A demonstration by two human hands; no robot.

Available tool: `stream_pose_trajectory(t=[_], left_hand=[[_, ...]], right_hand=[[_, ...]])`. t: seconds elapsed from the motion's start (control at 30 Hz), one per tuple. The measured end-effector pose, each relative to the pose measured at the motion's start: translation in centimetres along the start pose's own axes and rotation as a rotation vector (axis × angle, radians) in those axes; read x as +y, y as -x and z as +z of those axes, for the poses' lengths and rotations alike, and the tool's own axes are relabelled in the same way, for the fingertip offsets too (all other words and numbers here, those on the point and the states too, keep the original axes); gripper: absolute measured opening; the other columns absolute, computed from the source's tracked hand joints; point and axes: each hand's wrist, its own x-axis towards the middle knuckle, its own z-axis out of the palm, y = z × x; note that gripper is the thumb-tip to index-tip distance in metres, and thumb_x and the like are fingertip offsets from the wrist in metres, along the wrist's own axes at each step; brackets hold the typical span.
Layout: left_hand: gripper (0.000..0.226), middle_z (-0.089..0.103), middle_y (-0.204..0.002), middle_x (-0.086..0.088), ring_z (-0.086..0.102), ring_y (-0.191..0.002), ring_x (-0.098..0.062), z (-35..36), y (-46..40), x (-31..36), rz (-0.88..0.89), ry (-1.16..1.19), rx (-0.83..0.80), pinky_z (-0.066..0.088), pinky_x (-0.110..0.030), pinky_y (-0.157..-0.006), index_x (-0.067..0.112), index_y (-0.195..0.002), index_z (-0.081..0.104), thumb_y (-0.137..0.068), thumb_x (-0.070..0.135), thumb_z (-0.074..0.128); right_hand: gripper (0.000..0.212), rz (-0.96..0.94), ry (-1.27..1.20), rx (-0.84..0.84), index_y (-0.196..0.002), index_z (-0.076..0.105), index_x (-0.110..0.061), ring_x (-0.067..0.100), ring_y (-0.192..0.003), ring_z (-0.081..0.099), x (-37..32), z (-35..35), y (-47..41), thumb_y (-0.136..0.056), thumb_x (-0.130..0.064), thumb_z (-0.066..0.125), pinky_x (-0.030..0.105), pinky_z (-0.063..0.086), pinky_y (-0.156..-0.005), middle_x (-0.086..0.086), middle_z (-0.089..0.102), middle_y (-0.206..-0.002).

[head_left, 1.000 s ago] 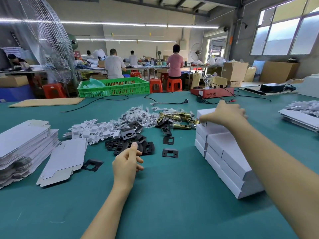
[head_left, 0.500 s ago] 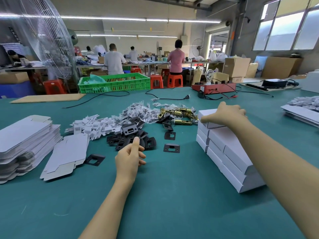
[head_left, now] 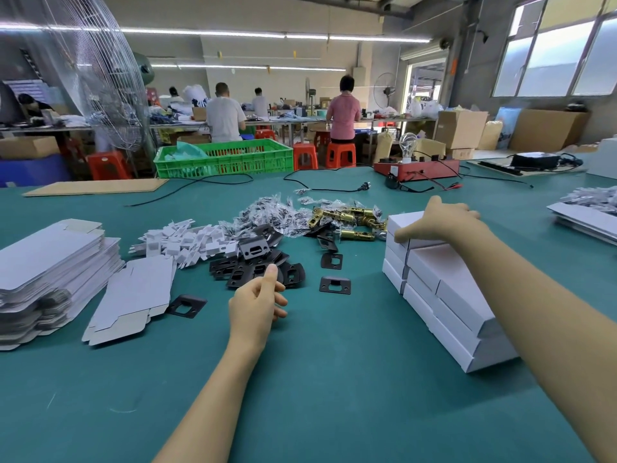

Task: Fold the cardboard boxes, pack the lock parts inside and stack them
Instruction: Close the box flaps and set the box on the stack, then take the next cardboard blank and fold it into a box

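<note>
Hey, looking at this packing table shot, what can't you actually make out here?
Head view only:
- Whether the stacked white boxes hold lock parts: all closed.
- Right hand fingertips on the top box: hidden behind the hand itself.
- What is inside the clear bags: too small.
- Bottom of the flat box blanks: cut off by the left edge.
- Left hand palm: turned away.
</note>
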Motion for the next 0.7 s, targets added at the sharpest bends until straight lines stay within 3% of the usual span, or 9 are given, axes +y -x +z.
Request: stream_pose_trajectory(t=[0.1,0.17,0.23,0.3,0.37,0.47,0.57,0.7], left_hand=[[0.048,0.064,-0.053,0.002,0.06,-0.045,-0.013,0.0,-0.1,-0.1,-0.008,-0.023,-0.007,0.045,-0.024,-0.05,0.01,-0.072,0.068,-0.099,0.045,0.05],[0.044,0.064,-0.055,0.003,0.061,-0.047,-0.012,0.1,-0.2,-0.3,-0.02,-0.033,-0.019,0.045,-0.027,-0.054,0.013,-0.077,0.067,-0.101,0.044,0.047],[0.04,0.065,-0.058,0.003,0.061,-0.049,-0.01,0.1,-0.4,-0.5,-0.028,-0.051,-0.026,0.046,-0.028,-0.056,0.016,-0.081,0.066,-0.102,0.042,0.045],[0.037,0.065,-0.059,0.004,0.062,-0.05,-0.007,0.1,-0.5,-0.6,-0.034,-0.088,-0.032,0.046,-0.026,-0.056,0.015,-0.08,0.065,-0.102,0.038,0.046],[0.034,0.065,-0.058,0.005,0.061,-0.049,-0.005,0.1,-0.5,-0.7,-0.022,-0.155,-0.05,0.045,-0.025,-0.056,0.014,-0.078,0.065,-0.101,0.032,0.048],[0.027,0.065,-0.058,0.006,0.062,-0.051,-0.005,0.1,-0.6,-0.7,-0.001,-0.214,-0.073,0.047,-0.026,-0.061,0.015,-0.077,0.065,-0.098,0.025,0.051],[0.024,0.067,-0.061,0.006,0.063,-0.052,-0.003,0.0,-0.7,-0.8,0.008,-0.252,-0.084,0.049,-0.023,-0.06,0.018,-0.078,0.066,-0.097,0.022,0.053],[0.019,0.068,-0.074,-0.004,0.062,-0.051,-0.003,-0.3,-0.8,-0.5,-0.032,-0.197,-0.118,0.046,-0.015,-0.05,0.018,-0.082,0.063,-0.098,0.016,0.053]], right_hand=[[0.107,0.009,0.027,-0.05,-0.143,0.028,-0.011,0.045,-0.131,0.032,-0.5,-0.5,0.8,-0.066,-0.076,0.065,0.047,0.038,-0.099,0.025,0.034,-0.143],[0.105,-0.004,0.057,0.032,-0.14,0.031,-0.008,0.048,-0.133,0.028,-1.5,-0.8,2.4,-0.068,-0.079,0.061,0.053,0.034,-0.106,0.029,0.031,-0.146],[0.087,-0.111,0.02,0.25,-0.13,0.04,-0.006,0.044,-0.124,0.037,-3.0,-0.5,4.6,-0.076,-0.072,0.059,0.046,0.039,-0.096,0.027,0.042,-0.135],[0.056,-0.335,-0.155,0.365,-0.103,0.051,-0.006,0.034,-0.1,0.05,-5.0,1.1,7.2,-0.084,-0.059,0.057,0.034,0.039,-0.07,0.012,0.057,-0.103],[0.041,-0.496,-0.393,0.206,-0.082,0.058,-0.006,0.027,-0.078,0.056,-7.0,3.8,9.7,-0.087,-0.047,0.058,0.031,0.039,-0.057,0.006,0.061,-0.076],[0.04,-0.537,-0.61,-0.056,-0.069,0.064,-0.006,0.024,-0.073,0.062,-8.8,9.0,11.9,-0.088,-0.041,0.059,0.034,0.05,-0.068,0.007,0.067,-0.067],[0.047,-0.539,-0.596,-0.064,-0.06,0.057,-0.01,0.022,-0.071,0.055,-9.2,13.0,12.2,-0.091,-0.045,0.055,0.034,0.042,-0.066,0.002,0.057,-0.06],[0.045,-0.594,-0.561,0.009,-0.067,0.061,-0.007,0.024,-0.074,0.057,-9.3,14.6,11.4,-0.093,-0.043,0.052,0.033,0.034,-0.059,0.005,0.062,-0.065]])
